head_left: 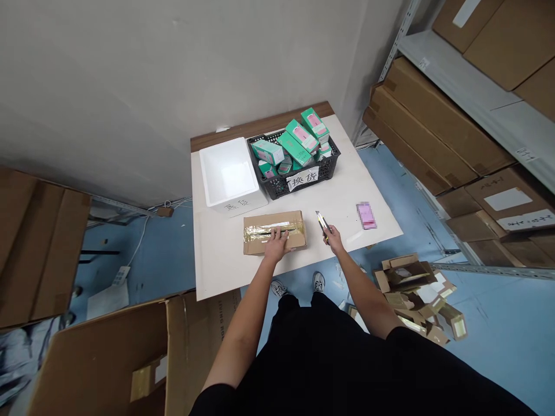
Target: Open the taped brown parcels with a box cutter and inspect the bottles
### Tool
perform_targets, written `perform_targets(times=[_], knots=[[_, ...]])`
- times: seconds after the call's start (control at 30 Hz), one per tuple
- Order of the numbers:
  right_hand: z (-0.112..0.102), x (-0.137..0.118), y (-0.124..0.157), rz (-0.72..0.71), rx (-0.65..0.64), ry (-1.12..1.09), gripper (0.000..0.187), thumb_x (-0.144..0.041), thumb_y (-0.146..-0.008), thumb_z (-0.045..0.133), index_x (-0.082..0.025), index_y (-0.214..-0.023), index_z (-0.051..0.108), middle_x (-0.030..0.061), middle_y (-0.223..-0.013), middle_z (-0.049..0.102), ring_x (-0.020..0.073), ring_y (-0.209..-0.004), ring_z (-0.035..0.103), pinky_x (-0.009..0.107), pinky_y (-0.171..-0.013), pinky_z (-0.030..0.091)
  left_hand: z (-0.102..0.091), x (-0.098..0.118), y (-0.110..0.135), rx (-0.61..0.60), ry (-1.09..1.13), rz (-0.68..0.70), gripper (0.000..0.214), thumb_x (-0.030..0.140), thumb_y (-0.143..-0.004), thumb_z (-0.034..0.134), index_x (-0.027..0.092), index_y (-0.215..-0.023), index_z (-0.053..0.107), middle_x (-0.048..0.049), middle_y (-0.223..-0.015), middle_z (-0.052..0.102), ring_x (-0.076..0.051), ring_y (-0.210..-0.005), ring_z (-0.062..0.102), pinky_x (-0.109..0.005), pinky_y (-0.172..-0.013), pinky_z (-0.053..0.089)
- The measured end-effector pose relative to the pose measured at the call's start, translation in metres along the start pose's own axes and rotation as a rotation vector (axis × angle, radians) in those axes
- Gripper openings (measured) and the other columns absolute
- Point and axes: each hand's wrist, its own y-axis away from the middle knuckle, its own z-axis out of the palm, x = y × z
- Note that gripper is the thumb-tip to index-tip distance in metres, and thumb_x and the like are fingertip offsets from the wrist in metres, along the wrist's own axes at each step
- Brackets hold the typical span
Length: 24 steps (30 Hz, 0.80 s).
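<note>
A small taped cardboard box (260, 228) lies on the white table (225, 260) in front of me. My left hand (277, 241) rests flat on its near right part, fingers stretched over the top. My right hand (333, 238) is closed round a utility knife (321, 223), whose tip points away from me, just right of the box and apart from it.
Behind the box stand a white foam bin (229, 176) and a black basket (295, 164) holding several green boxes. A pink item (366, 215) lies to the right. Torn cardboard scraps (416, 289) litter the blue floor; shelves (455, 86) with cartons are at right, an open carton (108, 352) at left.
</note>
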Motion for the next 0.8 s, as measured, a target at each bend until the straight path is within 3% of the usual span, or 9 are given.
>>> perform_targets(times=[0.13, 0.43, 0.8], knots=[[0.008, -0.012, 0.003, -0.035, -0.074, -0.037, 0.055, -0.072, -0.077, 0.078, -0.024, -0.094, 0.057, -0.0053, -0.075, 0.06, 0.0079, -0.046, 0.047, 0.023, -0.04, 0.034, 0.001, 0.0, -0.001, -0.004, -0.007, -0.01, 0.1, 0.079, -0.094, 0.059, 0.027, -0.174, 0.03, -0.0139, -0.183, 0.01, -0.042, -0.168, 0.008, -0.055, -0.128, 0.034], [0.017, -0.026, 0.01, -0.035, -0.221, -0.102, 0.049, -0.064, -0.081, 0.08, -0.025, -0.102, 0.058, -0.0029, -0.085, 0.063, 0.0102, -0.057, 0.053, 0.024, -0.05, 0.04, 0.002, 0.0, -0.002, -0.004, 0.01, -0.006, 0.094, 0.075, -0.097, 0.059, 0.028, -0.173, 0.03, -0.0121, -0.183, 0.01, -0.04, -0.168, 0.008, -0.054, -0.13, 0.031], [0.015, -0.025, 0.01, -0.038, -0.225, -0.114, 0.049, -0.063, -0.08, 0.08, -0.026, -0.105, 0.059, -0.0028, -0.086, 0.063, 0.0106, -0.059, 0.054, 0.025, -0.053, 0.044, -0.004, 0.003, 0.002, -0.011, 0.006, -0.005, 0.092, 0.073, -0.098, 0.057, 0.027, -0.173, 0.03, -0.0139, -0.183, 0.01, -0.04, -0.169, 0.007, -0.053, -0.13, 0.031]])
